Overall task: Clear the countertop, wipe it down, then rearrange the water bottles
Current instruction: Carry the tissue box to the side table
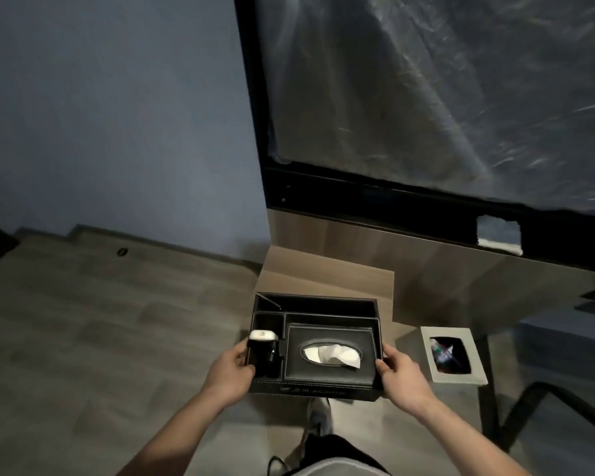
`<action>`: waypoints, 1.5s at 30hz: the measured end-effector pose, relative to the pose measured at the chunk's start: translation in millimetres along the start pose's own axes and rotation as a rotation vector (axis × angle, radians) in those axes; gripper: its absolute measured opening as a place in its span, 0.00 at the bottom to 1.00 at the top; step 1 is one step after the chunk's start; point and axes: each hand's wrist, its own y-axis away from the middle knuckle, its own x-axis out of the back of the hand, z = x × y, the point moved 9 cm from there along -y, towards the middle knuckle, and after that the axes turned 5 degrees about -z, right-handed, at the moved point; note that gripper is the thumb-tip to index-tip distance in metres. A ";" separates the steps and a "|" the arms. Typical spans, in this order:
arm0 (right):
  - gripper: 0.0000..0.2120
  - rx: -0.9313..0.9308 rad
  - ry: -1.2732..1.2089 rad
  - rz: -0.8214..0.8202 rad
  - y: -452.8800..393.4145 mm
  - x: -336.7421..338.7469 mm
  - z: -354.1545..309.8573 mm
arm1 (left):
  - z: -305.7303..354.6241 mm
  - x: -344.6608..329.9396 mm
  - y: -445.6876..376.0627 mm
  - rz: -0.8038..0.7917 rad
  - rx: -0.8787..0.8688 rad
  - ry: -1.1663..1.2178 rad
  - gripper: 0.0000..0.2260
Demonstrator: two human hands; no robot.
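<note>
My left hand (232, 367) and right hand (401, 374) reach forward, fingers curled around the short ends of a black leather organiser tray (315, 389), carried level above the wood-look floor (100, 321). I cannot make out what the dark, white-topped object (262, 352) in its left compartment is. A white tissue (330, 354) pokes from the oval slot. A square white bin (454, 355) stands to the right.
</note>
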 end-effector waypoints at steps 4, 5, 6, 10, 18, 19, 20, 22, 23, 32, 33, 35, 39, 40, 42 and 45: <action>0.20 -0.052 -0.020 -0.009 -37.2 -4.4 6.2 | 6.7 -0.8 -37.5 -0.009 0.025 -0.001 0.26; 0.20 -0.054 -0.044 -0.012 -45.6 -5.5 2.6 | 6.6 -0.2 -48.6 -0.010 0.028 0.005 0.25; 0.21 -0.063 -0.067 -0.013 -54.6 -7.2 1.7 | 7.0 0.3 -59.1 -0.012 0.021 0.007 0.25; 0.24 -0.121 -0.135 -0.021 -99.2 -26.9 25.0 | 9.7 7.7 -91.7 0.014 0.024 -0.081 0.25; 0.35 -0.240 -0.267 0.061 -152.1 -58.8 38.1 | 40.9 27.4 -154.0 -0.064 0.093 -0.273 0.26; 0.34 -0.264 -0.273 0.068 -157.4 -62.0 36.5 | 44.0 26.8 -165.3 -0.070 0.084 -0.257 0.23; 0.32 -0.281 -0.265 0.077 -164.4 -65.5 37.0 | 46.6 25.4 -176.1 -0.087 0.080 -0.259 0.22; 0.30 -0.300 -0.275 0.091 -181.7 -74.3 39.2 | 41.4 24.7 -203.7 -0.112 0.082 -0.296 0.23; 0.29 -0.311 -0.282 0.087 -189.7 -80.4 41.0 | 36.8 25.0 -217.1 -0.117 0.087 -0.319 0.22; 0.31 -0.326 -0.292 0.167 -246.2 -114.8 51.4 | 9.0 31.9 -284.4 -0.114 0.109 -0.346 0.24; 0.31 -0.322 -0.302 0.174 -249.7 -117.2 51.2 | 5.2 33.8 -291.4 -0.104 0.113 -0.345 0.25; 0.31 -0.307 -0.328 0.197 -257.6 -118.9 49.8 | -2.5 36.0 -304.3 -0.097 0.137 -0.331 0.25; 0.31 -0.297 -0.399 0.233 -281.6 -115.4 51.2 | 6.9 35.0 -320.0 -0.083 0.186 -0.288 0.20; 0.32 -0.293 -0.406 0.241 -287.5 -112.6 45.7 | 11.1 34.1 -322.6 -0.075 0.211 -0.280 0.19; 0.33 -0.278 -0.406 0.252 -301.7 -106.6 33.2 | 13.2 35.8 -335.9 -0.024 0.247 -0.262 0.18; 0.34 -0.231 -0.409 0.265 -330.5 -96.5 17.0 | 16.0 39.5 -362.8 0.027 0.222 -0.249 0.22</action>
